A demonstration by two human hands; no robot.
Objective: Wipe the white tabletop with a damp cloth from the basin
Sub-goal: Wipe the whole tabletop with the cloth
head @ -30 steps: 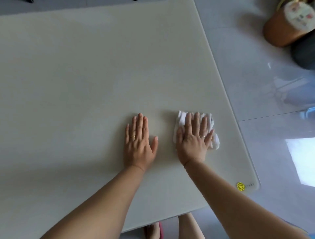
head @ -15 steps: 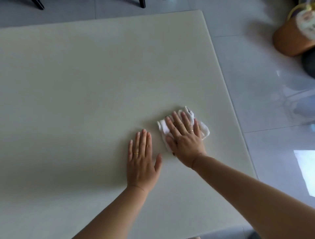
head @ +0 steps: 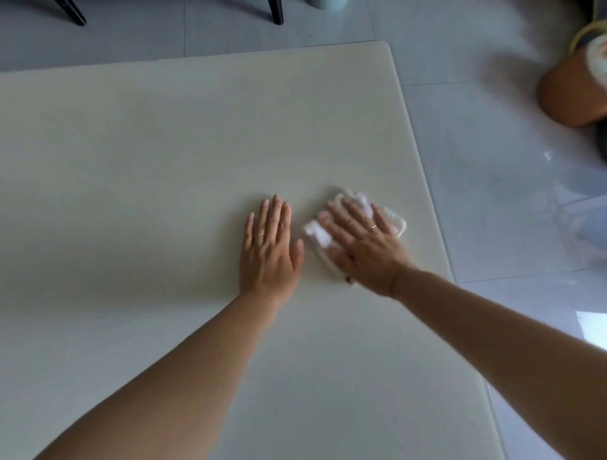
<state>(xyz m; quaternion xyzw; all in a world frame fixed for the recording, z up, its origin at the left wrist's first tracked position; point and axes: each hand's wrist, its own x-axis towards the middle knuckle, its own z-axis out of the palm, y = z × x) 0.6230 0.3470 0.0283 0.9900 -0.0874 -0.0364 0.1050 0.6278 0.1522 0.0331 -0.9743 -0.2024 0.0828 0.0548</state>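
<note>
Item: tabletop (head: 131, 164), white, wipe in progress.

Cloth (head: 395, 223): white, crumpled, lying on the desk toward its right edge, about midway between far and near edges; pinned under the right hand (head: 364, 249), whose fingers are straight, spread and pressing down, not curled round it.

Left hand (head: 267, 252): flat on bare desk just left of the cloth, fingers extended and together, holding nothing; a brace, by the look of it.

Change: a second ago the cloth sat nearer the right edge with a clear gap to the left hand; it has since slid inward and almost meets the left thumb, and the right hand now angles toward the far left; judged a stroke under way, with most of the left and far desk yet to cover.

Containers: brown tub (head: 571, 95) on the floor (head: 492, 197) beyond the far right corner, contents not visible; pale vessel (head: 326, 3) past the far edge, cropped, possibly the basin, cannot tell.
</note>
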